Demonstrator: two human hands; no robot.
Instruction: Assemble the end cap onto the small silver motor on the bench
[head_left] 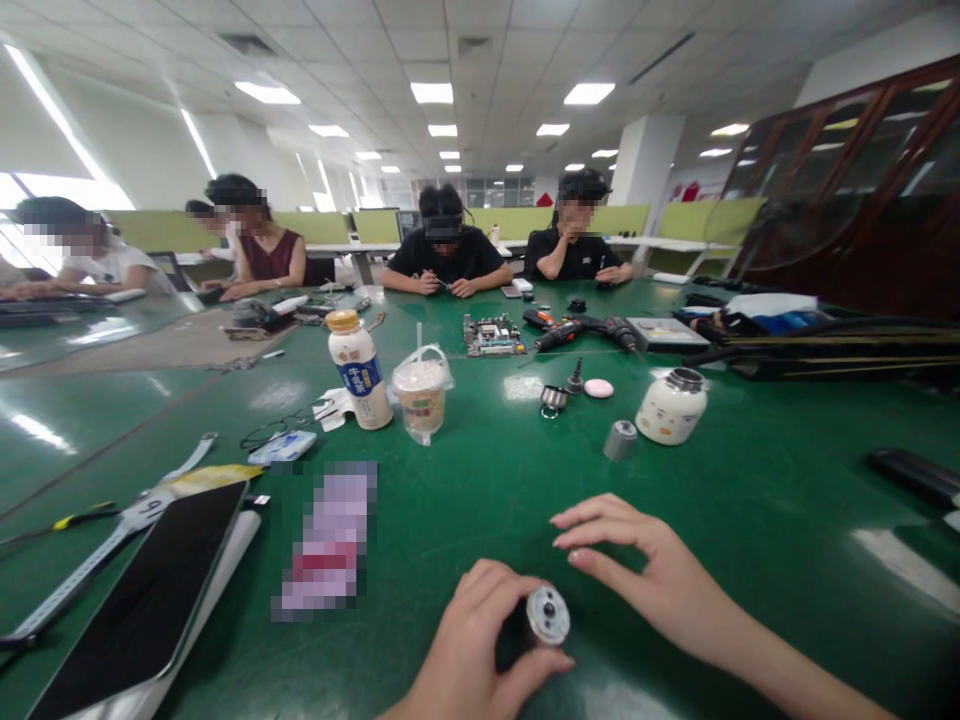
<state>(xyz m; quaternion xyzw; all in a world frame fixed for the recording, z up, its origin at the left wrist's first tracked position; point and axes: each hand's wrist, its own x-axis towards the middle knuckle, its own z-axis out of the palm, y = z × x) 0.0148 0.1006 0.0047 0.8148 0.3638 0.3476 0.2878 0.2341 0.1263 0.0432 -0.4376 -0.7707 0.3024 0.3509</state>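
Note:
Near the front edge of the table, my left hand (484, 635) curls its thumb and fingers around a small silvery metal cylinder (548, 618). Its round end faces up and shows a dark centre and small holes. My right hand (626, 555) hovers to the right, fingers stretched out and apart, holding nothing and not touching the cylinder. Beyond it stands a second grey metal cylinder (621, 440). Beside that is a cream lidless jar (672, 405) with printed faces. A small metal cup (554, 400), a black pointed part (575, 376) and a pink disc (599, 388) lie close by.
A milk tea bottle (360, 372) and a lidded drink cup (422, 395) stand left of centre. A tablet-like dark screen (150, 600) and a watch-like strap (142, 510) lie at left. Farther back are a circuit board (493, 336) and power drills (581, 328). Several people sit beyond.

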